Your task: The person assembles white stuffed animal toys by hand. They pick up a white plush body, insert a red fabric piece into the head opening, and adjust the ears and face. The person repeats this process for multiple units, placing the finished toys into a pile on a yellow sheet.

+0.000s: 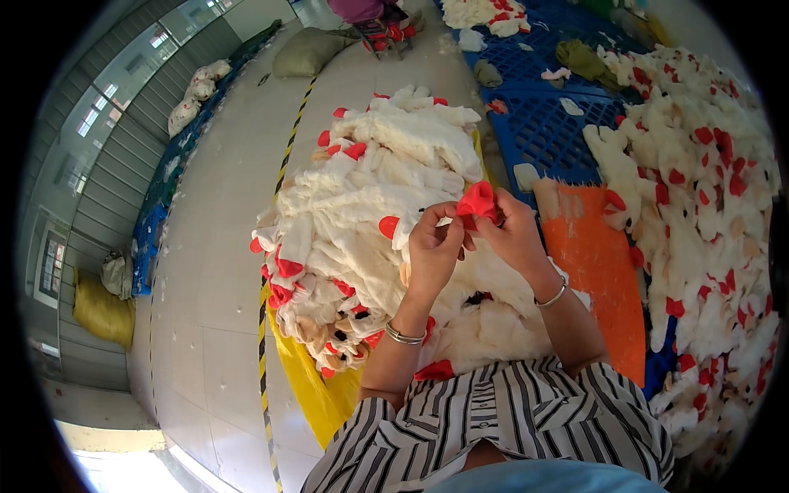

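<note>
Above a large heap of white plush skins (370, 193) with red and tan patches, both my hands meet. A red fabric piece (477, 200), folded into a cup shape, stands up between them. My right hand (514, 234) has its fingers closed on the red piece from the right. My left hand (436, 246) is closed in a pinch at the lower left side of the same piece; exactly what lies between its fingertips is hidden. Just left of my left hand, another red patch (389, 226) sticks out of the heap.
A yellow sheet (308, 378) lies under the heap. To the right are an orange board (596, 279), blue pallets (542, 123) and a bigger pile of plush skins (707, 205). Farther off, a grey-green sack (308, 53) rests near a seated person (362, 10). Striped tape (263, 370) marks the floor.
</note>
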Action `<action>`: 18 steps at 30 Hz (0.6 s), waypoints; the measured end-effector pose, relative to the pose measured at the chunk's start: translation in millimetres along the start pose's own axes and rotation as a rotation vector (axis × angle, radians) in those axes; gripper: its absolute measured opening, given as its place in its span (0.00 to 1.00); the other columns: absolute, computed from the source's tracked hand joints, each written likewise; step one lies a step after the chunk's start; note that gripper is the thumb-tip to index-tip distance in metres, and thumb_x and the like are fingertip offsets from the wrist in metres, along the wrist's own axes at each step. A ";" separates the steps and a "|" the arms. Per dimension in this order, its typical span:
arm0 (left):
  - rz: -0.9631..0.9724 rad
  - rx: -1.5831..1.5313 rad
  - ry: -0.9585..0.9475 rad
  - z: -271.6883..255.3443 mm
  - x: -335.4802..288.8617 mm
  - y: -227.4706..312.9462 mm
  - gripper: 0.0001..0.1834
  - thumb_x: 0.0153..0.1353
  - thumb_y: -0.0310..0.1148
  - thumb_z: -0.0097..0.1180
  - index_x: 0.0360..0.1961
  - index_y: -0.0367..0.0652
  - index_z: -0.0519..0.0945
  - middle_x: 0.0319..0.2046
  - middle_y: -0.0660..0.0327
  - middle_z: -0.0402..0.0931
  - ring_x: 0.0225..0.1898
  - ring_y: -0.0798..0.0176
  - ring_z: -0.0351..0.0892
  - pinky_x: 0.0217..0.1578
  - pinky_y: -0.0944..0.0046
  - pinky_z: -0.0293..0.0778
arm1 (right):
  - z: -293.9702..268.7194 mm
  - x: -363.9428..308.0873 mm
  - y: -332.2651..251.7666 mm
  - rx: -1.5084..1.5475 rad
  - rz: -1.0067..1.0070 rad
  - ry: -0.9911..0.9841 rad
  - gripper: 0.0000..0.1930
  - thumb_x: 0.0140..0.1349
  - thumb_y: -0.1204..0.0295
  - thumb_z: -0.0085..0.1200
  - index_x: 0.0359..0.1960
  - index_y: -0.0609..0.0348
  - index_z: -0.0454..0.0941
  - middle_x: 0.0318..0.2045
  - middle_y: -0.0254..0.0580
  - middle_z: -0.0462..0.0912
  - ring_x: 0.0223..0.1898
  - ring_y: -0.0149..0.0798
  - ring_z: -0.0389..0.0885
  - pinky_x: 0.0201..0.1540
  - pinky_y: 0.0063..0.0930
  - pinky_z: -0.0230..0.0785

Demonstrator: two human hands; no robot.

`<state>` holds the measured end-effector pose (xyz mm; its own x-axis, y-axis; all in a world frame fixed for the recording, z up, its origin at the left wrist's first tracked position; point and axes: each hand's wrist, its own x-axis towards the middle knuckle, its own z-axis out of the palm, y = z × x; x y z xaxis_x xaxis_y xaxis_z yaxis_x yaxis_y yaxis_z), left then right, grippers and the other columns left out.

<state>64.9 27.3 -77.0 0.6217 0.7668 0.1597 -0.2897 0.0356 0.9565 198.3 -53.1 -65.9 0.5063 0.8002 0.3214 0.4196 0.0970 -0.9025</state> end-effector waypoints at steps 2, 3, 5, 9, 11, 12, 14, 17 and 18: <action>0.032 -0.027 0.005 4.2 -2.5 -2.2 0.06 0.68 0.24 0.51 0.44 0.33 0.74 0.34 0.59 0.80 0.30 0.71 0.81 0.28 0.72 0.77 | -2.0 2.6 -2.4 0.005 -0.070 0.047 0.09 0.56 0.74 0.57 0.36 0.67 0.74 0.26 0.46 0.79 0.24 0.36 0.74 0.28 0.28 0.67; 0.056 -0.025 0.011 5.4 -1.7 -5.6 0.06 0.68 0.24 0.51 0.44 0.33 0.74 0.34 0.59 0.81 0.31 0.70 0.81 0.30 0.71 0.78 | -2.6 3.7 -3.7 0.009 -0.105 0.071 0.09 0.55 0.74 0.57 0.36 0.67 0.74 0.26 0.47 0.79 0.24 0.37 0.74 0.28 0.29 0.66; 0.061 -0.050 0.023 5.0 0.2 -12.2 0.07 0.68 0.23 0.51 0.45 0.32 0.74 0.34 0.58 0.81 0.32 0.69 0.82 0.33 0.70 0.80 | -2.6 2.6 -1.9 -0.011 -0.094 0.057 0.09 0.55 0.75 0.57 0.35 0.67 0.74 0.27 0.48 0.79 0.25 0.38 0.75 0.28 0.30 0.66; 0.027 -0.038 0.011 -0.9 0.8 -14.8 0.06 0.68 0.23 0.53 0.43 0.32 0.75 0.35 0.59 0.81 0.33 0.69 0.82 0.36 0.70 0.80 | -3.9 -2.6 3.4 -0.027 -0.062 -0.047 0.09 0.54 0.76 0.58 0.35 0.66 0.73 0.27 0.48 0.79 0.27 0.40 0.78 0.30 0.31 0.68; 0.062 0.040 -0.034 -0.7 -3.0 -11.9 0.05 0.67 0.22 0.53 0.42 0.32 0.76 0.35 0.60 0.80 0.35 0.70 0.82 0.37 0.70 0.80 | -5.8 -1.7 1.0 -0.091 -0.044 -0.029 0.09 0.54 0.76 0.59 0.34 0.66 0.74 0.27 0.48 0.79 0.27 0.39 0.78 0.30 0.30 0.67; 0.104 0.088 -0.064 2.3 -7.8 -9.1 0.04 0.66 0.22 0.54 0.41 0.32 0.76 0.35 0.60 0.80 0.36 0.70 0.82 0.38 0.70 0.81 | -6.7 -1.4 -0.7 -0.123 -0.035 -0.021 0.09 0.54 0.76 0.59 0.34 0.66 0.74 0.27 0.48 0.79 0.28 0.39 0.78 0.30 0.30 0.67; 0.161 0.194 -0.091 4.7 -14.5 -12.3 0.04 0.65 0.20 0.55 0.41 0.33 0.76 0.35 0.62 0.80 0.37 0.70 0.83 0.38 0.70 0.81 | -6.1 -1.6 -5.0 -0.122 -0.073 0.017 0.07 0.56 0.76 0.58 0.33 0.65 0.74 0.28 0.45 0.79 0.29 0.36 0.78 0.30 0.31 0.67; 0.188 0.173 -0.116 2.3 -13.5 -11.3 0.04 0.66 0.21 0.54 0.41 0.34 0.76 0.34 0.63 0.80 0.35 0.72 0.81 0.37 0.71 0.80 | -1.8 -4.4 -5.5 0.131 -0.058 0.027 0.05 0.60 0.75 0.57 0.32 0.64 0.75 0.28 0.38 0.77 0.31 0.30 0.76 0.31 0.28 0.66; 0.163 0.110 -0.079 -0.2 -11.3 -10.6 0.03 0.66 0.21 0.54 0.40 0.34 0.76 0.34 0.63 0.80 0.35 0.72 0.81 0.37 0.71 0.79 | -0.6 -6.4 -4.4 0.258 -0.041 0.023 0.05 0.61 0.75 0.57 0.31 0.63 0.75 0.28 0.35 0.77 0.31 0.28 0.75 0.31 0.27 0.65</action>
<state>60.8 18.4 -89.0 0.6295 0.7041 0.3286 -0.3126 -0.1577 0.9367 193.7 -58.9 -63.9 0.5107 0.7792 0.3634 0.2356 0.2796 -0.9308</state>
